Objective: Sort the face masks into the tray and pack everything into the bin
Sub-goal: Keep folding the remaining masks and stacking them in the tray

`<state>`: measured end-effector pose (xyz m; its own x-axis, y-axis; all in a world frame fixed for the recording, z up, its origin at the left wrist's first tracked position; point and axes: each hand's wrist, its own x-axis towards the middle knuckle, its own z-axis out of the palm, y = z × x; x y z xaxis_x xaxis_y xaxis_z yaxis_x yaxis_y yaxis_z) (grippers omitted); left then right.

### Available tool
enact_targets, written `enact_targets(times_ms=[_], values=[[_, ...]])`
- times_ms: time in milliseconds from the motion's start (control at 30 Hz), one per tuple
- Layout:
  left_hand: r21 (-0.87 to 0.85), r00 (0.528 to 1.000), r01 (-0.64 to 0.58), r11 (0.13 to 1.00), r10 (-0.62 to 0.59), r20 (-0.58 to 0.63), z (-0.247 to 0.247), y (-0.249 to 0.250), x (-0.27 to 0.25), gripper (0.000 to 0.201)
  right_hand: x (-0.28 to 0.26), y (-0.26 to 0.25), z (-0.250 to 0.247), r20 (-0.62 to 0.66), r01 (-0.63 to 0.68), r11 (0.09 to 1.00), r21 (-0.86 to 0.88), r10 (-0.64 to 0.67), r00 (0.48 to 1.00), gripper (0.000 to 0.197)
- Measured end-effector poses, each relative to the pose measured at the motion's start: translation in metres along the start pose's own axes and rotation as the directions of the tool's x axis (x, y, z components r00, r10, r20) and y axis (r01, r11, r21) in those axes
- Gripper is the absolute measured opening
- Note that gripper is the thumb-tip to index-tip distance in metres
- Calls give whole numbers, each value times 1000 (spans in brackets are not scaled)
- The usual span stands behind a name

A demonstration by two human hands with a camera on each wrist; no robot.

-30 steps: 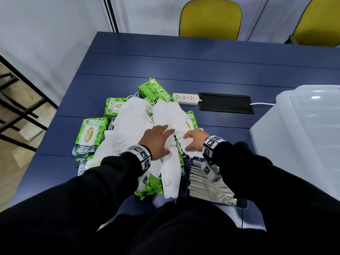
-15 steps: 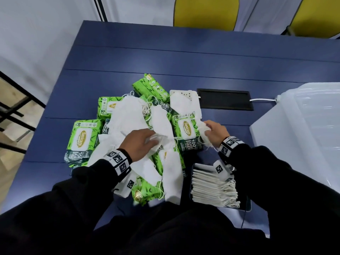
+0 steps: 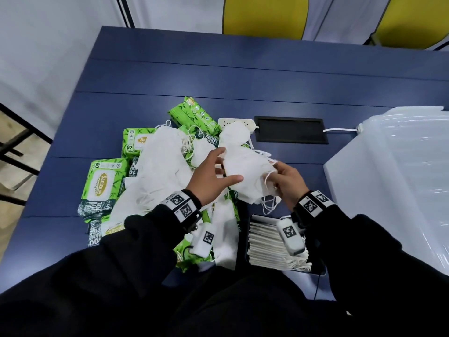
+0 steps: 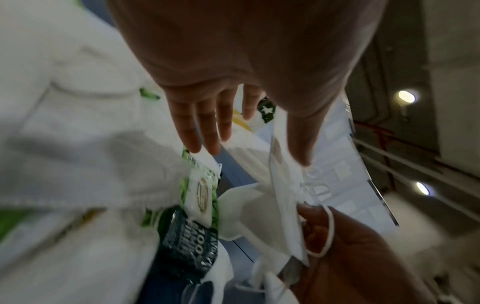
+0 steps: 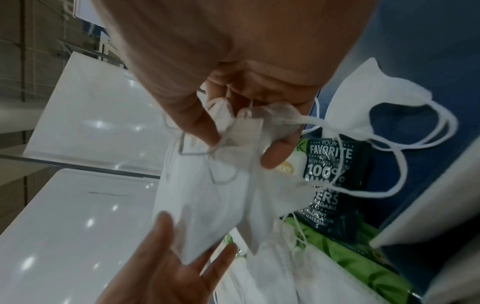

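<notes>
Nearest the body, below the right wrist, a dark tray [image 3: 318, 268] holds a row of flat white masks [image 3: 267, 244] stacked on edge, ear loops toward the bin side. Above it the right hand [image 3: 288, 183] pinches a small bunch of white face masks [image 3: 247, 171] at one end, thumb and fingers clamped together on the fabric and ear loops, as the right wrist view confirms [image 5: 241, 131]. The left hand [image 3: 211, 177] meets the bunch from the other side with fingers straight and spread apart, thumb [image 3: 230, 180] under the near edge and fingertips at the far edge; whether they touch the fabric cannot be told. Left of and beneath these fingers lies a loose heap of masks [image 3: 160, 171] over green wet-wipe packs [image 3: 104, 186] on the blue table [image 3: 243, 76]. Beyond the fingertips sit a white power strip [image 3: 233, 122] and a black cable hatch [image 3: 290, 130]. To the right of the right hand stands the translucent bin [image 3: 393, 171]; two yellow chairs [image 3: 264, 15] lie farthest
</notes>
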<state>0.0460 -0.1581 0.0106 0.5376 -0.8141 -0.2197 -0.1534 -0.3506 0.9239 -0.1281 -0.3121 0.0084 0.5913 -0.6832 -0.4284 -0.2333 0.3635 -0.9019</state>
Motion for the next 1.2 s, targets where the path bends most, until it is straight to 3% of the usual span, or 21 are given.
enact_targets(times_ms=[67, 200, 300, 500, 633, 700, 800, 933, 1000, 1133, 1200], values=[[-37, 997, 71, 997, -72, -36, 4, -5, 4, 82, 1, 3, 4, 31, -26, 1000, -2, 26, 999, 23], [-37, 985, 149, 988, -152, -83, -6, -15, 7, 39, 6, 8, 0, 3, -56, 994, -92, 57, 998, 15], [-8, 965, 183, 983, -181, -190, -25, -23, 7, 18, 13, 12, -14, -88, -69, 987, -148, 57, 995, 13], [-225, 888, 243, 944, -309, -341, -57, -37, 1, 26, 44, 14, -63, -331, -191, 903, -385, 59, 942, 7], [-320, 873, 239, 917, -347, -344, -60, -39, -5, 55, 55, -6, -77, -447, -248, 896, -369, 63, 892, 15], [-346, 872, 237, 908, -356, -336, -56, -40, -7, 45, 58, -14, -77, -416, -225, 925, -307, 83, 906, 21], [-378, 868, 241, 894, -373, -327, -51, -37, -10, 22, 56, -19, -69, -233, -236, 956, -176, 192, 953, 21], [-379, 869, 256, 889, -384, -312, -47, -43, -11, 24, 55, -17, -57, 14, -293, 931, -218, 303, 953, 7], [-364, 871, 264, 893, -383, -309, -46, -45, -12, 28, 63, -13, -58, -8, -283, 899, -335, 297, 955, 12], [-341, 867, 278, 898, -387, -314, -45, -48, -15, 20, 99, -6, -75, -271, -206, 836, -509, 71, 960, 39], [-334, 868, 278, 901, -384, -314, -44, -49, -17, 16, 113, -3, -88, -293, -242, 716, -655, 54, 955, 45]])
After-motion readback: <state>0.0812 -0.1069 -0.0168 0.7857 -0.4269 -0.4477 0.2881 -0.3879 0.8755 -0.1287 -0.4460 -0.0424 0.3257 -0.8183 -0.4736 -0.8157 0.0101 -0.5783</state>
